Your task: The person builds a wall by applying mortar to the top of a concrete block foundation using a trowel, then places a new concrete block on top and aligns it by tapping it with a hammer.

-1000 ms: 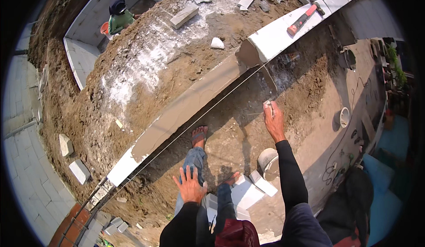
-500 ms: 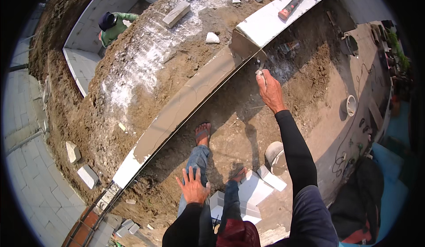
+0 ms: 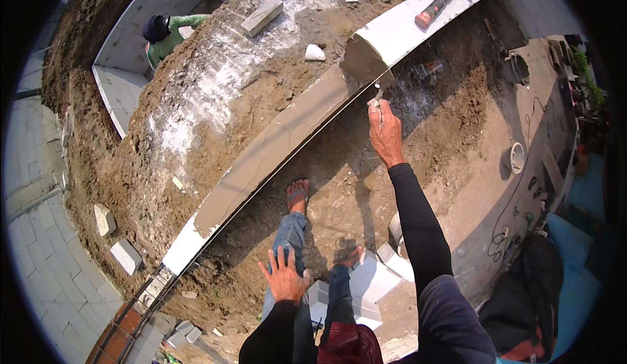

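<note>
Nearer the mortar strip (image 3: 281,143) than before, the right hand (image 3: 385,135) curls its fingers round maybe a trowel (image 3: 377,90). Left of them, the long strip slants down-left; the left hand (image 3: 285,280), farther off, spreads empty.

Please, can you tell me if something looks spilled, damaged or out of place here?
Yes, a white powdery patch streaks the brown soil beyond the mortar-covered row; its contrast makes it look spilled, though I cannot tell its source. A loose, rough-edged white chunk lies nearby, perhaps a broken piece.
</note>
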Demonstrator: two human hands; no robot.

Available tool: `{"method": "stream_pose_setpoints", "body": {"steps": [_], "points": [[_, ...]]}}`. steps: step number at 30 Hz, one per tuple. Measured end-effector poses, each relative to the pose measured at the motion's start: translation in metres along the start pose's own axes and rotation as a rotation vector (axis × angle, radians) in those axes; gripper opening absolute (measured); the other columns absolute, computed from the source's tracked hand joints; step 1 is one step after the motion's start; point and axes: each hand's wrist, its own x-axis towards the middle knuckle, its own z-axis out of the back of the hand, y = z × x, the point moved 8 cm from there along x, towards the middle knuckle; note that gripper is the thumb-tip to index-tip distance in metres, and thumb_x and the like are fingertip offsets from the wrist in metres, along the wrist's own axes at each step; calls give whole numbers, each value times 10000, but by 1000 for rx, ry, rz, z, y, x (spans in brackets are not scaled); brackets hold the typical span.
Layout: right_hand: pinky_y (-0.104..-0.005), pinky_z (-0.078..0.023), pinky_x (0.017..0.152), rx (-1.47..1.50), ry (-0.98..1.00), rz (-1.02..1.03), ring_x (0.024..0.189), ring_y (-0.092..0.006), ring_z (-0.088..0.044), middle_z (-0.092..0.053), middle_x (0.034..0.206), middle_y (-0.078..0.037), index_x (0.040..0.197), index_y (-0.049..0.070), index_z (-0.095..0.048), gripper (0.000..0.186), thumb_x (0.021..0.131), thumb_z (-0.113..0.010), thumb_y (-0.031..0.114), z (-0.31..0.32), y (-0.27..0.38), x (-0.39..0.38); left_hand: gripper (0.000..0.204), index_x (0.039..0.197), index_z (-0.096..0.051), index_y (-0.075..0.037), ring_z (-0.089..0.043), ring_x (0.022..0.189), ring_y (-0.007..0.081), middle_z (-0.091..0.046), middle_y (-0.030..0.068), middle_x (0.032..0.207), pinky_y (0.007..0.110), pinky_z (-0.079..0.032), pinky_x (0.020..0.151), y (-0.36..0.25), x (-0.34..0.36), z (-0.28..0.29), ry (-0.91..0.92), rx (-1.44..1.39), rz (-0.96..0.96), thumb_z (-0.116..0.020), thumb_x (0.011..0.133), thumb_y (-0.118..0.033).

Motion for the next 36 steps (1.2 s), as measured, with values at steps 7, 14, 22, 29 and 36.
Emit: {"method": "stream_pose_setpoints", "body": {"steps": [7,14,22,29,36], "points": [[-556,-500,723,-160,-2,-102,867,-525,-633,-678,931,-283,1133,-2,-582,324,1055,-554,311,-11,-54,-46,791,1494,-535,-168,-226,1564,380,-373,121,1644,685,-92,1236,-2,-1,-1,28,-17,16,-741,801,-490],[-556,-515,748,-339,-7,-111,902,-493,-664,-697,998,-251,1170,9,-600,307,1045,-576,289,-13,-19,-77,796,1502,-530,-176,-236,1562,371,-370,109,1648,682,-103,1237,4,-3,-2,30,9,28,-734,808,-508],[-554,-533,755,-389,-48,-129,908,-476,-679,-713,1034,-215,1198,22,-616,336,1043,-574,317,-21,1,-21,834,1527,-501,-183,-220,1569,363,-356,106,1656,679,-116,1237,4,1,3,59,25,36,-745,808,-527],[-534,-553,709,-568,14,-50,853,-452,-700,-723,1034,-189,1178,51,-628,317,1037,-583,331,-16,-9,-31,823,1522,-507,-174,-213,1570,365,-353,113,1656,689,-115,1230,4,5,9,66,-21,46,-750,809,-504],[-551,-552,745,-535,-16,-109,885,-472,-698,-731,1027,-210,1179,47,-644,338,1039,-579,348,-10,31,8,825,1519,-509,-164,-229,1564,370,-361,123,1650,689,-111,1230,3,5,7,30,-26,29,-753,796,-478]]}}
